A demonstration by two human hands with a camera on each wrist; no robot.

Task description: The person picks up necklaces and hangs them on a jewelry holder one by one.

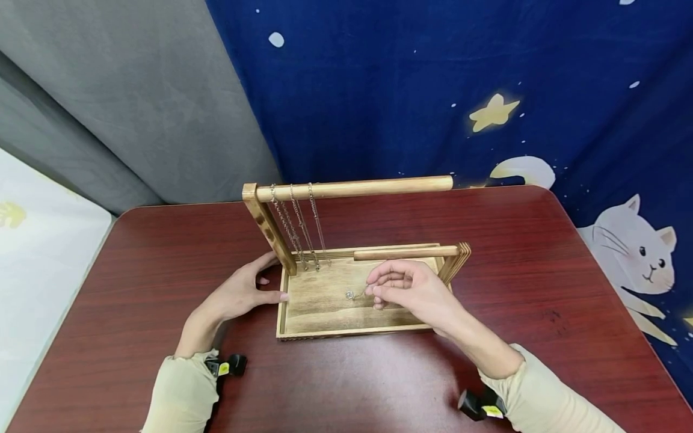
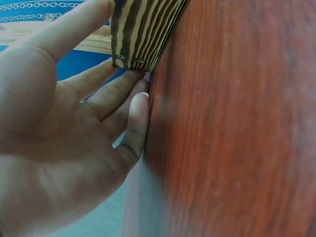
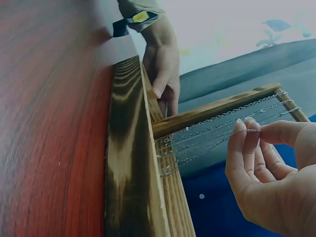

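My right hand (image 1: pixel 414 294) pinches a thin silver necklace (image 1: pixel 358 295) between thumb and fingertips above a wooden tray (image 1: pixel 325 313). A small round pendant (image 1: pixel 349 295) shows at its left end; in the right wrist view the chain (image 3: pixel 247 130) crosses the fingertips. At the tray's left end, my left hand (image 1: pixel 238 293) rests with its thumb on the rim and its other fingers fairly straight along the outside. Several chain necklaces (image 1: pixel 296 219) hang near the left end of the tall wooden bar (image 1: pixel 357 189).
A wooden upright (image 1: pixel 271 231) carries the tall bar at the left. A shorter, lower bar (image 1: pixel 406 253) comes from a post (image 1: pixel 457 261) at the tray's right end. Beneath is a dark red table (image 1: pixel 357 385); a blue curtain (image 1: pixel 406 90) hangs behind it.
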